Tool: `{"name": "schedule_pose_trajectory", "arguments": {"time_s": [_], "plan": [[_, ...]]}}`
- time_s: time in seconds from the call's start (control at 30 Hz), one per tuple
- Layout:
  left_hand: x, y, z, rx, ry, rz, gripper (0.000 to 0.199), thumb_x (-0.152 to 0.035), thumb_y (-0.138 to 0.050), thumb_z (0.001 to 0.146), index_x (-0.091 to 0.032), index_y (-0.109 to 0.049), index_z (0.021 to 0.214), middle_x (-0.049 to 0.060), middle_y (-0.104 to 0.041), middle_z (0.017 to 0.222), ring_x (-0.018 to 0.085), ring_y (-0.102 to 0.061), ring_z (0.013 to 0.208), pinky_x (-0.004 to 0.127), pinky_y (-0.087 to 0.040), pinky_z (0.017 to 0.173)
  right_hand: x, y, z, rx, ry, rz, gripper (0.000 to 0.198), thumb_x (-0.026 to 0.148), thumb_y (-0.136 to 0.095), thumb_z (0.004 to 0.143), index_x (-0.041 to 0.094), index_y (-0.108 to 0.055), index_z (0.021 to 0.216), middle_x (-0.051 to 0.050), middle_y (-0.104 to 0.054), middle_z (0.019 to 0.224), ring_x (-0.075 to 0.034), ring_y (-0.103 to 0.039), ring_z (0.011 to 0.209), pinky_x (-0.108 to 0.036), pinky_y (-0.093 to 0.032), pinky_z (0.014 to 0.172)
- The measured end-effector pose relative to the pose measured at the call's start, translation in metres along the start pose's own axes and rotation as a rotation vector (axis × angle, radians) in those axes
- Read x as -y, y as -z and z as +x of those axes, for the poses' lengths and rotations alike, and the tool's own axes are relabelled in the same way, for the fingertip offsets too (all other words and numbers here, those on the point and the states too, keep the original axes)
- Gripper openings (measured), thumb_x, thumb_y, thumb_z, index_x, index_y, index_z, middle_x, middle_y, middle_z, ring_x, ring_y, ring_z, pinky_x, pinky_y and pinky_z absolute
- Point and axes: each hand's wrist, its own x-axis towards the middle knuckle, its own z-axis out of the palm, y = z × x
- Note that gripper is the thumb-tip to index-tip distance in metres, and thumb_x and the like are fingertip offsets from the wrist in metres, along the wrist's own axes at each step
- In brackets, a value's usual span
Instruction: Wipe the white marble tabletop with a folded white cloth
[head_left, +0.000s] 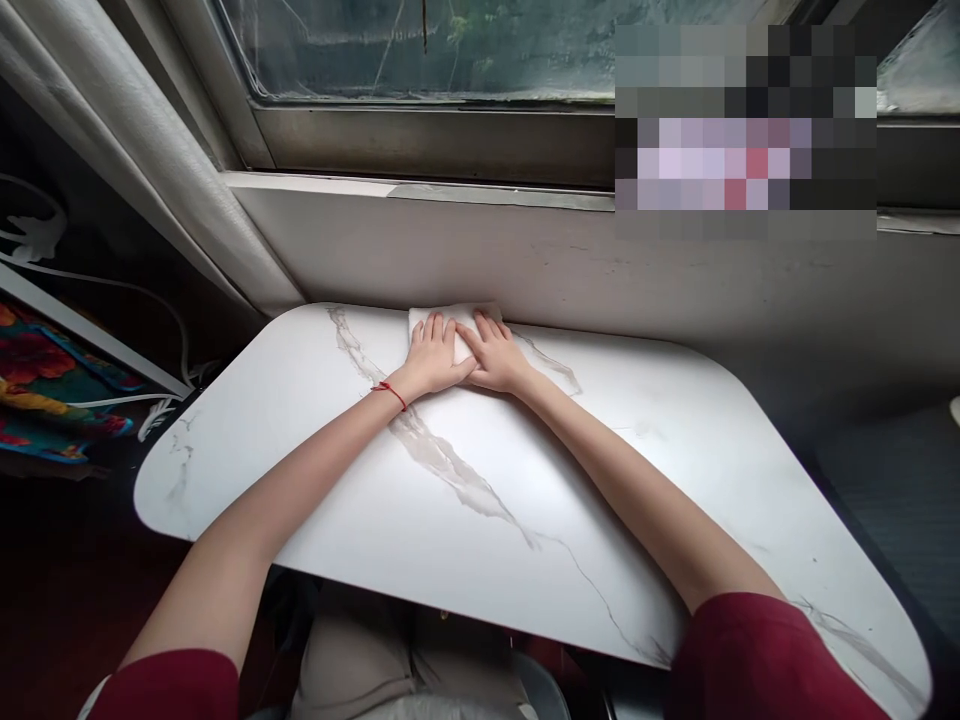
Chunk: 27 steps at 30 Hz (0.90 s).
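Note:
A folded white cloth [459,318] lies at the far edge of the white, marble-patterned table [285,420], close to the wall. My left hand [435,355] rests flat on the cloth's left part, fingers stretched forward, a red string bracelet on the wrist. On the cloth's right part my right hand [495,352] lies flat with its fingers out. The thumbs meet or cross near the middle. Much of the cloth is hidden under both palms, and neither hand wraps around it.
Behind the table rises a pale wall [420,235] below a window [450,60]. A light curtain [150,150] hangs at the left. White cables [112,275] and a colourful patterned fabric [52,370] are at the far left. A pixelated patch covers the upper right.

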Motion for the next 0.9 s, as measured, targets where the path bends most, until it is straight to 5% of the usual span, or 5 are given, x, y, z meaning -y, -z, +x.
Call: {"name": "schedule_pose_trajectory", "arguments": {"time_s": [0.57,0.9], "plan": [[0.010,-0.004,-0.004,-0.119,-0.067,-0.026,0.080,-0.050,-0.051,0.086,-0.003,-0.037,0.149,0.025,-0.034,0.160,0.034,-0.028,0.151,0.050,-0.015,0.124,0.018,0.006,-0.008,0.015,-0.062,-0.036,0.083,0.044,-0.055,0.084,0.006,-0.036,0.156,-0.028,-0.029,0.160,-0.043,-0.027,0.145,-0.054,-0.022,0.115],[-0.028,0.012,-0.101,0.102,-0.260,-0.069,0.092,-0.056,-0.049,0.082,-0.001,-0.029,0.154,0.026,-0.022,0.165,0.039,-0.011,0.155,0.056,-0.009,0.124,0.107,0.033,-0.120,-0.011,-0.236,0.005,0.084,0.043,-0.053,0.080,0.005,-0.036,0.154,-0.029,-0.023,0.162,-0.043,-0.017,0.152,-0.057,-0.020,0.118]]}}
